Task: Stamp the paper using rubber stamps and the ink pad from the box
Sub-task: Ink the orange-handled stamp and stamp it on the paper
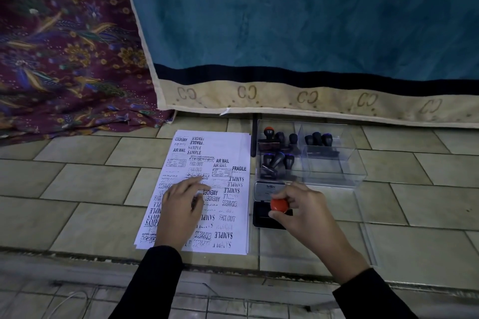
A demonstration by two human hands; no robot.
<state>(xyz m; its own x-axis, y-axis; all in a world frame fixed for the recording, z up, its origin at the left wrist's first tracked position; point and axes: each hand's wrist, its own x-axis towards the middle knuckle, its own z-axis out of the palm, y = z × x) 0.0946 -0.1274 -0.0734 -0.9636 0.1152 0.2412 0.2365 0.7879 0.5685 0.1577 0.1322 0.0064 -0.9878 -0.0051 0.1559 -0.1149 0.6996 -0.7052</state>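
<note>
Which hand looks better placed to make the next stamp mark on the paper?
The right hand: it already grips the orange-topped stamp over the ink pad, just beside the paper. The left hand lies flat on the sheet, holding it down.

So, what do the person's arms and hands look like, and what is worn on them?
Both arms are covered by long black sleeves that end at the wrists. The left hand and the right hand are bare: no gloves are worn, and no rings, watch or bracelets can be seen. The sleeves show no markings.
</note>
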